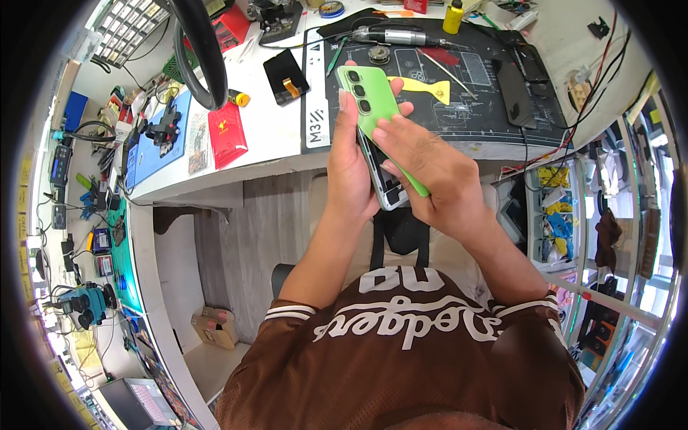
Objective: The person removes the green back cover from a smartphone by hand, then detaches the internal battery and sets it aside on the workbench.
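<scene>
A phone (392,198) with its inside partly showing is held up in front of the bench edge. Its light green back cover (370,86), with a row of camera rings, lies skewed over it, and the lower end stands apart from the frame. My left hand (349,168) is closed round the phone from the left, thumb along the cover's edge and fingertips showing past the far side. My right hand (444,172) grips the green cover from the right, with fingers on its face and thumb near the gap. The cover and right hand hide much of the phone's inside.
A black printed work mat (473,132) carries a yellow flat tool (426,89), a silver pen-shaped tool (387,36) and a dark phone screen (514,93). Left of it lie another black screen (286,77) and a red packet (228,135). A black curved arm (204,64) hangs over the bench.
</scene>
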Demonstrator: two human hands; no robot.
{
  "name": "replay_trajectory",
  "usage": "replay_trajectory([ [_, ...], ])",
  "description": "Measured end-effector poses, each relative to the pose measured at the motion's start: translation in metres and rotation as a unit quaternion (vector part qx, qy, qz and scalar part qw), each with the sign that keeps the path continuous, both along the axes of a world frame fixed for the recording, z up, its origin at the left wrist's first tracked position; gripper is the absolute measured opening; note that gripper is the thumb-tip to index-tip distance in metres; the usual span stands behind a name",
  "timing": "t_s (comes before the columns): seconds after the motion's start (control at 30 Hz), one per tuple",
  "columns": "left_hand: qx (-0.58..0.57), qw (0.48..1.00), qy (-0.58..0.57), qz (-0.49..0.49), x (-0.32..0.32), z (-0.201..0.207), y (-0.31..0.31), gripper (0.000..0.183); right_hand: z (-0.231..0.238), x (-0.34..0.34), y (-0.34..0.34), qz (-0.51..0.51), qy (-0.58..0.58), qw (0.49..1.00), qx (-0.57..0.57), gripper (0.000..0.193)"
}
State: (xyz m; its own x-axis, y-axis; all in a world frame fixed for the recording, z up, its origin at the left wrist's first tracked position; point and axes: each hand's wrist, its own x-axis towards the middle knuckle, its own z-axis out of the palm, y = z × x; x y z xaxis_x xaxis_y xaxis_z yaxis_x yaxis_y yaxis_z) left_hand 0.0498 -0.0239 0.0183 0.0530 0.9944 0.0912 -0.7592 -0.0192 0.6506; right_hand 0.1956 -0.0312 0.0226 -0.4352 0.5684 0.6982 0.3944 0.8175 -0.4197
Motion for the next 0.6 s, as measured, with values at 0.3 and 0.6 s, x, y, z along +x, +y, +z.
replay_trajectory([
  [0.3,0.094,0.994,0.033,-0.035,-0.012,-0.004,-0.001,0.083,0.024,0.006,-0.002,0.017,0.082,0.995,-0.060,0.030],
  [0.6,0.071,0.992,0.089,-0.047,-0.027,0.011,-0.005,0.114,0.029,0.014,0.005,0.052,0.086,0.994,-0.052,0.028],
])
